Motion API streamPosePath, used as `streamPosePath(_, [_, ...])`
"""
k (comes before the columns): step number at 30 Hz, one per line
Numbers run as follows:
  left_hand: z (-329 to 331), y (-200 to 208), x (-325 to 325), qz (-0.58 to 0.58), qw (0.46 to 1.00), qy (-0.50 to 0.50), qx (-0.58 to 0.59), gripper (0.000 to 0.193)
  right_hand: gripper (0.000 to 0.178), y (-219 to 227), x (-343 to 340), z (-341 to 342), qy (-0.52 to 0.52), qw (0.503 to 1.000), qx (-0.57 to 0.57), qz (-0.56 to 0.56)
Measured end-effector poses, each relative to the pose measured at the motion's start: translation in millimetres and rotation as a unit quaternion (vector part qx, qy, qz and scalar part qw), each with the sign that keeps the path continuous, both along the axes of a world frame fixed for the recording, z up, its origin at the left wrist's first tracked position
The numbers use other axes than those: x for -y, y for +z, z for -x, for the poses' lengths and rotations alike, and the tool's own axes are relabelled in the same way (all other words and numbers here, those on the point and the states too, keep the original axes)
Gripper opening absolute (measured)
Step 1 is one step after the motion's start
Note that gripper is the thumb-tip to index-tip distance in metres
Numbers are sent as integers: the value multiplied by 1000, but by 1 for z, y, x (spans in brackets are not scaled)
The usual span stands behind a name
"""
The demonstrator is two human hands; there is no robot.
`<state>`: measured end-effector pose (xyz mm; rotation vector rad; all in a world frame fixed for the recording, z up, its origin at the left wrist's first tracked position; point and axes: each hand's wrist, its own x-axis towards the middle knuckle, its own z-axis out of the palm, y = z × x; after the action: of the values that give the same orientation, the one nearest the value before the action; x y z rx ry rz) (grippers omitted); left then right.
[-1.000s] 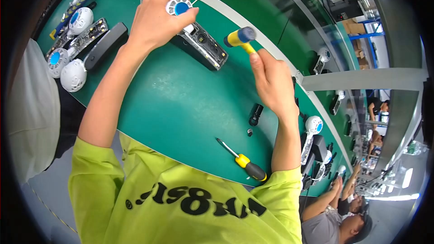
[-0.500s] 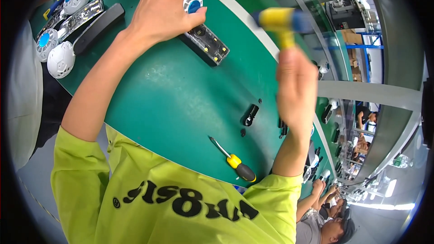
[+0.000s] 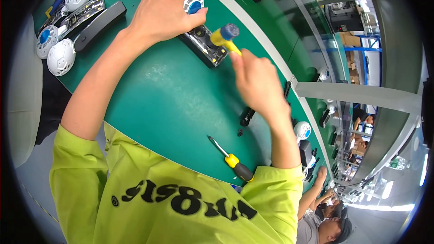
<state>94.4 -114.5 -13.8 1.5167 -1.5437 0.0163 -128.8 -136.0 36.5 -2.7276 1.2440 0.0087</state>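
Observation:
My left hand (image 3: 165, 11) grips the white, blue-centred round head of a handheld device and holds it against the green table (image 3: 158, 94). The device's black handle (image 3: 202, 45), with small yellow-lit squares along it, sticks out below my thumb. In my right hand (image 3: 257, 79) is a mallet (image 3: 223, 35) with a yellow body and dark blue faces. Its head is over the far end of the handle, touching or very close to it; I cannot tell which. Beneath my right forearm lie a small black part (image 3: 247, 116) and a tiny dark piece (image 3: 240, 132).
A screwdriver (image 3: 233, 159) with a yellow and black grip lies near the front edge. Several similar white-headed devices (image 3: 61, 57) are grouped at the left. Another white-headed unit (image 3: 302, 130) stands at the right, where a pale rail (image 3: 253, 29) borders the table. Other people sit further right.
My right hand has swung the mallet down and left, from raised at the right onto or just above the device's handle. My left hand keeps its hold in the same place.

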Motion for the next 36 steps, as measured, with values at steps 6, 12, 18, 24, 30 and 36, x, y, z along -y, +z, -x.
streamPosePath(6, [-4,-2,1,-3,1000,17,7,26,41,20,1,0,-64,994,90,-20])
streamPosePath(12, [-18,-8,9,40,999,8,-31,27,37,13,24,29,-78,991,-104,28])
streamPosePath(18, [-11,-3,11,160,981,-60,-87,26,35,-20,39,16,161,956,185,160])
streamPosePath(24, [5,0,5,312,942,-112,-46,24,44,-26,31,-32,72,836,331,-432])
streamPosePath(30, [9,-8,13,132,883,-165,-419,23,60,-31,40,-28,62,725,374,-575])
streamPosePath(36, [0,-16,24,9,826,-218,-520,31,61,-34,41,-27,45,673,409,-615])
